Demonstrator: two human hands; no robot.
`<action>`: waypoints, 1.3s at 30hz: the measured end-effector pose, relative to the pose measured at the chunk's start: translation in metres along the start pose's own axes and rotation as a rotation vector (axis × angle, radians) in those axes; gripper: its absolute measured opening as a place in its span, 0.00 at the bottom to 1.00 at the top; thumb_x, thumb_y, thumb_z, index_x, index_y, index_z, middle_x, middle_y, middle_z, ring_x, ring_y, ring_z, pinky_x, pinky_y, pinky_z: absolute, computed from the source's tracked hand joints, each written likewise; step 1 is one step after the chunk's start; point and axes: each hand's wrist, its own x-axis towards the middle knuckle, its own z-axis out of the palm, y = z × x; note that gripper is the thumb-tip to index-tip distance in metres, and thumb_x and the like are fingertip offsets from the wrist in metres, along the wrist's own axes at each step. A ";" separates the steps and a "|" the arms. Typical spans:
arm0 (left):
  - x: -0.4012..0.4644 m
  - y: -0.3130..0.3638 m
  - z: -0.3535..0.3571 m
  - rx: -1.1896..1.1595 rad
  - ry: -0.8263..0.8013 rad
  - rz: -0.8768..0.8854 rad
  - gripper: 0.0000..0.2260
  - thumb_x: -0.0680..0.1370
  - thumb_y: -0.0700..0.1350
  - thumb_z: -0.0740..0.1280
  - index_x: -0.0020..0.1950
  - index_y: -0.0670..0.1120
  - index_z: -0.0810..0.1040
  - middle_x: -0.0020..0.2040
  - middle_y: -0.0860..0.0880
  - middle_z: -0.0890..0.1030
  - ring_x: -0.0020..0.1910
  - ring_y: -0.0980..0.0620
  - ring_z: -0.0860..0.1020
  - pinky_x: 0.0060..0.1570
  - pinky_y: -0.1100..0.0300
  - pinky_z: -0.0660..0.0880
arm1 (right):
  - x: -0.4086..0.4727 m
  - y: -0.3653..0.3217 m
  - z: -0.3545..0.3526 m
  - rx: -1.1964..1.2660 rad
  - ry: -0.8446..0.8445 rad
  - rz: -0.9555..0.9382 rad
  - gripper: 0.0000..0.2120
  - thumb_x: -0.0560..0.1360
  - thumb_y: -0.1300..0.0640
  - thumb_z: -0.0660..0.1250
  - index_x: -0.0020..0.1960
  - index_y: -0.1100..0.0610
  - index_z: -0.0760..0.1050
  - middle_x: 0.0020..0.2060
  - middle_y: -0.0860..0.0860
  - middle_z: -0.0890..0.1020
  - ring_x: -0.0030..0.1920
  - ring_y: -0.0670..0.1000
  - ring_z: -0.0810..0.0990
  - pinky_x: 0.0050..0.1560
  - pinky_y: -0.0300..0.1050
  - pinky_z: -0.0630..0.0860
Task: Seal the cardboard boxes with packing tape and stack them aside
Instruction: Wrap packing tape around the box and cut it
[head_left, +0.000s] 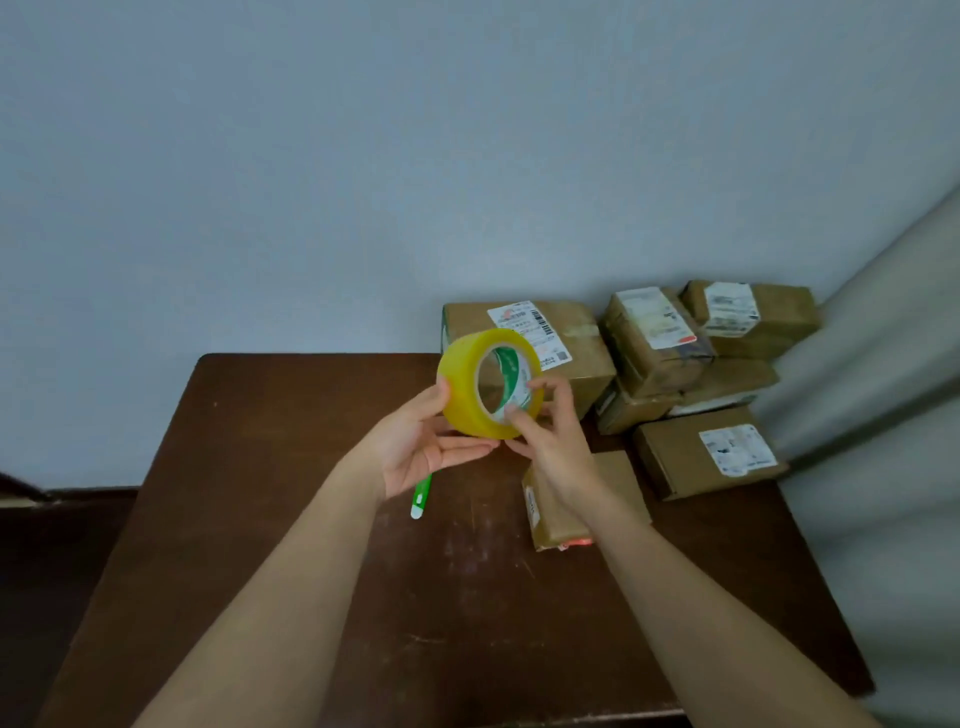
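Tape (488, 384) held above table, clamped between left hand (426, 447) and right hand (545, 431). Judged light, rigid, slick outside; grip by core rim. Box (613, 478) under right wrist.

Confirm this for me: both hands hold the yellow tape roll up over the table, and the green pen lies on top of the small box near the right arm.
Not quite. The head view shows the green pen lying on the bare table, below the left hand, not on the small box. The rest stands: the left hand and right hand hold the yellow tape roll up over the table.
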 end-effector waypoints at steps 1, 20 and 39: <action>0.003 0.002 0.011 0.031 -0.040 -0.006 0.28 0.75 0.54 0.65 0.71 0.42 0.70 0.59 0.30 0.79 0.56 0.30 0.79 0.55 0.43 0.79 | 0.001 -0.009 -0.010 0.090 0.049 0.027 0.19 0.79 0.55 0.69 0.64 0.45 0.65 0.57 0.51 0.77 0.54 0.46 0.81 0.54 0.50 0.82; 0.034 -0.029 0.085 0.382 0.052 -0.095 0.16 0.83 0.56 0.58 0.61 0.47 0.75 0.47 0.42 0.86 0.43 0.44 0.84 0.44 0.52 0.82 | -0.018 -0.038 -0.120 0.491 -0.448 0.160 0.33 0.73 0.66 0.65 0.77 0.53 0.65 0.71 0.57 0.73 0.70 0.61 0.73 0.70 0.62 0.70; 0.023 -0.038 0.068 0.328 0.166 -0.113 0.14 0.85 0.51 0.56 0.63 0.45 0.72 0.43 0.42 0.85 0.37 0.46 0.84 0.35 0.57 0.81 | -0.012 -0.030 -0.076 0.417 -0.314 0.185 0.29 0.78 0.66 0.65 0.77 0.52 0.64 0.63 0.58 0.81 0.59 0.56 0.81 0.61 0.57 0.77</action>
